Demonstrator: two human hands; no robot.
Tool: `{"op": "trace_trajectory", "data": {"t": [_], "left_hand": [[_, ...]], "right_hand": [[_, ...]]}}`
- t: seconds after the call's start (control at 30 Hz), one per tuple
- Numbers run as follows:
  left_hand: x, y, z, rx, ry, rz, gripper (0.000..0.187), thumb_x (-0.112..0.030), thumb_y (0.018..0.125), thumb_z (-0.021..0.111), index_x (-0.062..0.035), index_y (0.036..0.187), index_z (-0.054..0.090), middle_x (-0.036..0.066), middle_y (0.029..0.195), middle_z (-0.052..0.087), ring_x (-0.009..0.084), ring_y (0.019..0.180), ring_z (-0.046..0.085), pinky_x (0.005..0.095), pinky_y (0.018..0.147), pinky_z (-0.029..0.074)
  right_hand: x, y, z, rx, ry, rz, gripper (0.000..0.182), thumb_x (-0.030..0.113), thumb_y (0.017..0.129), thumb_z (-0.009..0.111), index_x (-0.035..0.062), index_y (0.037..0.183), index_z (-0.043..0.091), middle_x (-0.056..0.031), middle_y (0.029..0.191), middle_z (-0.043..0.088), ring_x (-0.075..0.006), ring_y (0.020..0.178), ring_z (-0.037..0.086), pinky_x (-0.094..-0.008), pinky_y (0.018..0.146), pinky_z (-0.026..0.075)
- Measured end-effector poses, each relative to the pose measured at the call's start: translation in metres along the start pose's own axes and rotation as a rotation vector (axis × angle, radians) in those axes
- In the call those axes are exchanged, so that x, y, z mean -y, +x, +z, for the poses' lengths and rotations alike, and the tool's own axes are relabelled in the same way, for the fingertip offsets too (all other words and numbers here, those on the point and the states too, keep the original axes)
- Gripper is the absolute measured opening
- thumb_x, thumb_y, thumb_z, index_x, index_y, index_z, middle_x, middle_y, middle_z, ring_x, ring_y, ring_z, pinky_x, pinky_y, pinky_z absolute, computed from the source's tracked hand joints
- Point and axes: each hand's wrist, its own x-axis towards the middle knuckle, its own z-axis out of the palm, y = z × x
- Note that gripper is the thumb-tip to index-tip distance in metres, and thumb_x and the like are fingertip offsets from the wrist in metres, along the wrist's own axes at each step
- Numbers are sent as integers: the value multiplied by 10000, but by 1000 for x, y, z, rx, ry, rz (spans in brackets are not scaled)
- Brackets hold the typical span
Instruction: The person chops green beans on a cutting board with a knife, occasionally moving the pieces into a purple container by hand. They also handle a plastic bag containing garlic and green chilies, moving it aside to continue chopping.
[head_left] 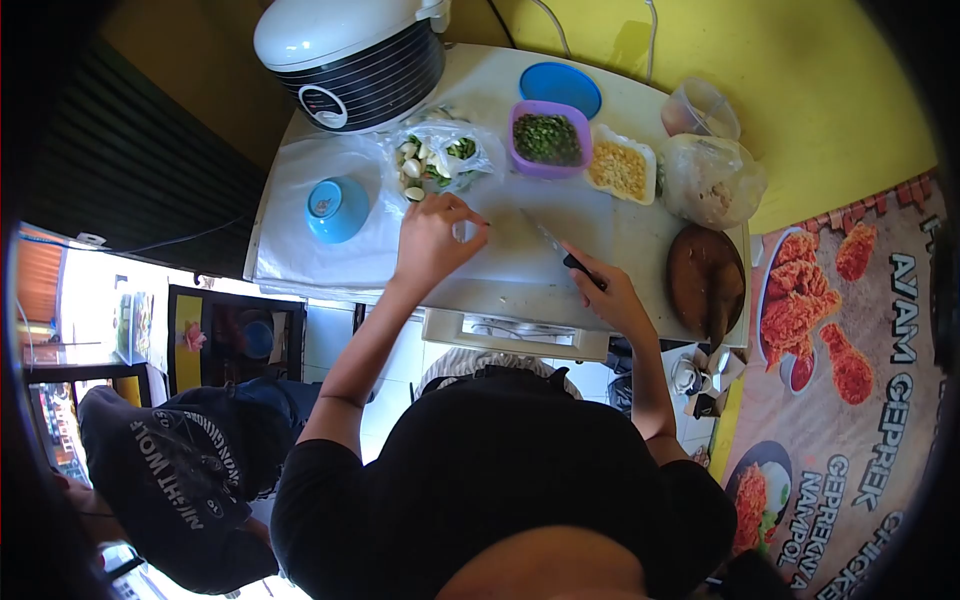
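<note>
My left hand [436, 240] is over the front of the white table, its thumb and fingertips pinched together. Whatever is in the pinch is too small to make out. In my right hand [612, 296] is a knife [549, 240], gripped by its black handle, the blade pointing away and to the left. Just beyond my left hand lies an opened clear plastic bag [478, 160] with pale bulbs like garlic [411, 168] and green pieces. A purple tub [549, 168] of chopped greens [545, 137] and a white tray [648, 190] of chopped pale bits [618, 170] stand farther back.
An upside-down blue bowl [337, 210] sits left, below a rice cooker [360, 75]. Behind the tub is a blue lid [575, 85]. At right are a clear container [702, 108], a filled plastic bag [710, 180] and a brown mortar [690, 285]. Another person [185, 480] is at lower left.
</note>
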Motion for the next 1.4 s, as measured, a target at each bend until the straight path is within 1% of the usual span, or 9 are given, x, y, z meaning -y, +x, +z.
{"op": "trace_trajectory", "data": {"t": [0.23, 0.6, 0.67, 0.87, 1.0, 1.07, 1.17, 1.3, 1.4], "left_hand": [[-22, -9, 62, -61, -107, -51, 120, -248, 703, 734, -135, 708, 692, 12, 769, 605, 208, 759, 587, 369, 720, 431], [-30, -11, 69, -98, -121, -88, 153, -231, 698, 735, -120, 650, 642, 8, 715, 585, 196, 728, 567, 352, 701, 387], [-27, -13, 68, -106, -144, -72, 131, -233, 710, 738, -119, 689, 677, 10, 726, 587, 195, 735, 566, 355, 709, 394], [-24, -20, 64, -111, -227, -57, 107, -225, 726, 740, -123, 757, 726, 18, 765, 606, 206, 759, 576, 357, 729, 409], [-26, -19, 65, -131, -219, -69, 111, -221, 719, 744, -116, 746, 719, 21, 775, 613, 205, 766, 581, 355, 726, 409], [-26, -19, 65, -134, -204, -74, 115, -222, 718, 745, -113, 738, 715, 19, 780, 616, 205, 765, 582, 355, 728, 410], [-27, -19, 66, -150, -202, -68, 117, -223, 717, 745, -112, 735, 711, 18, 779, 615, 206, 767, 582, 355, 728, 411], [-26, -20, 66, -141, -191, -66, 115, -223, 716, 745, -115, 742, 712, 16, 779, 615, 208, 769, 582, 354, 730, 411], [-25, -20, 67, -143, -189, -67, 114, -223, 717, 744, -118, 750, 713, 17, 777, 613, 210, 771, 582, 354, 734, 410]], "right_hand": [[-6, -13, 12, -120, 128, -7, 440, 157, 948, 536, 169, 1382, 465, 9, 685, 473, -67, 583, 443, -224, 568, 411], [-20, -16, 38, -145, 69, -124, 447, 140, 955, 528, 172, 1394, 449, 26, 604, 449, -55, 537, 424, -229, 505, 382], [-19, -17, 40, -184, -69, -141, 464, 128, 935, 521, 178, 1390, 444, -126, 604, 518, -158, 524, 505, -295, 564, 436], [-18, -18, 61, -313, -350, -234, 502, 106, 914, 522, 190, 1398, 419, -227, 638, 549, -340, 542, 582, -358, 564, 454], [-29, -13, 59, -334, -344, -366, 503, 117, 926, 514, 197, 1409, 401, -214, 626, 543, -298, 512, 562, -345, 556, 449], [-22, -17, 50, -252, -187, -185, 489, 123, 940, 507, 193, 1411, 400, -182, 605, 531, -220, 478, 504, -316, 541, 432], [-22, -19, 47, -250, -166, -205, 477, 125, 948, 504, 191, 1410, 403, -153, 593, 505, -157, 484, 432, -291, 534, 416], [-20, -22, 49, -217, -73, -205, 474, 120, 947, 509, 197, 1404, 412, -137, 586, 479, -129, 501, 398, -276, 533, 410], [-22, -20, 49, -203, -130, -219, 479, 119, 940, 515, 206, 1401, 419, -160, 600, 510, -171, 484, 458, -296, 540, 428]]}}
